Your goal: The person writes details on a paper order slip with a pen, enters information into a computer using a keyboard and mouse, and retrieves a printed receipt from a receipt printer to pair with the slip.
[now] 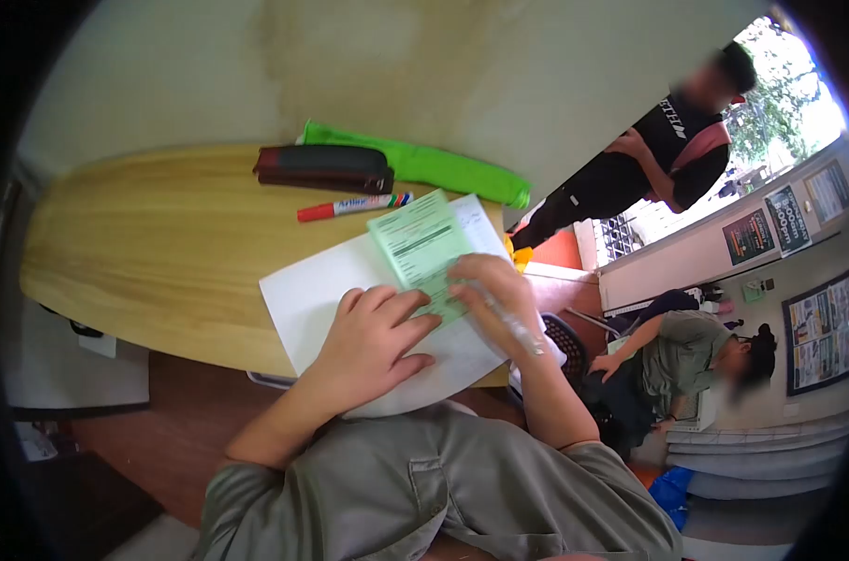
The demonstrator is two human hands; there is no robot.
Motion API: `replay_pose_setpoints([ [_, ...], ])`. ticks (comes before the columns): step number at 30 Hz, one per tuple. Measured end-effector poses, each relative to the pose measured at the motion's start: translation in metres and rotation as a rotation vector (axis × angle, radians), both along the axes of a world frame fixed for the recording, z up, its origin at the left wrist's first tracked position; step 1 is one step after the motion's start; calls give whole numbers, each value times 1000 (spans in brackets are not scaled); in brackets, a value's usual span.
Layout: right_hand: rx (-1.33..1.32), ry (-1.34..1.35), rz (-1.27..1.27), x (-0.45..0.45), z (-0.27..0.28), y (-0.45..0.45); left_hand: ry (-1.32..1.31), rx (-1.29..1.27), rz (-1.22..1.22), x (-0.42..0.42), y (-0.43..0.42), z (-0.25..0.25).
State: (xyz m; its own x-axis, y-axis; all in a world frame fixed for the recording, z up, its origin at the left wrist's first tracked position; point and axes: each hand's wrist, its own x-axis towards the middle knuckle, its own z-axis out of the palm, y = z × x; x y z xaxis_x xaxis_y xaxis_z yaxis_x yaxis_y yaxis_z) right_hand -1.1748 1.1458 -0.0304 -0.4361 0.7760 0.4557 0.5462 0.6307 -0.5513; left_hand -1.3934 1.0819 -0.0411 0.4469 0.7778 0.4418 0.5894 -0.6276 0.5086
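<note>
A green printed form [417, 241] lies on a white sheet of paper [317, 290] at the right part of the wooden table. My left hand [373, 341] rests on the papers with its fingers spread, its fingertips at the lower left edge of the form. Over the form's lower right part is my right hand [495, 297], its fingers bent around a clear pen [521, 334]. The pen's tip is hidden by the fingers. Handwriting shows on the white sheet beside the form's upper right.
Behind the papers on the wooden table [153, 252] lie a red marker [349, 207], a dark stapler [324, 168] and a bright green cloth case [457, 175] along the wall. One person [672, 140] stands at the upper right; another person [677, 355] is at the right.
</note>
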Motion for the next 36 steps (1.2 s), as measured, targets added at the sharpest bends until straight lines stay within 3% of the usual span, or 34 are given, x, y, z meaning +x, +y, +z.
replay_pose_setpoints([
  [2,-1,-72,67,1,-7,4,-225,31,52,-25,-10,4],
  [5,20,-51,95,6,-13,6,-710,315,724,-85,-57,-23],
  [6,25,-63,99,8,-17,5,-845,217,1078,-115,-75,-38],
  [7,30,-51,105,8,-18,6,-971,184,1193,-150,-95,-69],
  [8,58,-96,124,8,-17,6,-827,-104,1326,-196,-136,-135],
  [9,83,-146,140,9,-15,4,-373,-161,1457,-215,-172,-228],
  [10,88,-140,140,11,-12,3,30,-107,1322,-222,-237,-347],
  [11,72,-162,154,13,-9,0,214,-487,1274,-194,-280,-377],
  [12,57,-183,167,16,-7,-2,232,-817,1240,-164,-300,-382],
  [14,64,-173,184,19,-9,0,186,-1185,1199,-118,-341,-390],
  [23,134,-228,262,28,-13,-6,35,-1391,1207,-78,-391,-356],
  [29,148,-190,325,38,-22,-15,237,-1422,1087,-95,-390,-330],
  [31,152,-159,370,38,-22,-13,561,-1164,906,-103,-355,-302],
  [33,158,-145,376,39,-24,-15,749,-560,902,-88,-272,-225],
  [34,177,-127,378,39,-27,-16,356,-672,1082,-62,-215,-145],
  [35,198,-110,374,38,-29,-19,-330,-911,945,-51,-178,-88],
  [36,219,-94,360,37,-27,-24,-935,-743,593,-37,-160,-60],
])
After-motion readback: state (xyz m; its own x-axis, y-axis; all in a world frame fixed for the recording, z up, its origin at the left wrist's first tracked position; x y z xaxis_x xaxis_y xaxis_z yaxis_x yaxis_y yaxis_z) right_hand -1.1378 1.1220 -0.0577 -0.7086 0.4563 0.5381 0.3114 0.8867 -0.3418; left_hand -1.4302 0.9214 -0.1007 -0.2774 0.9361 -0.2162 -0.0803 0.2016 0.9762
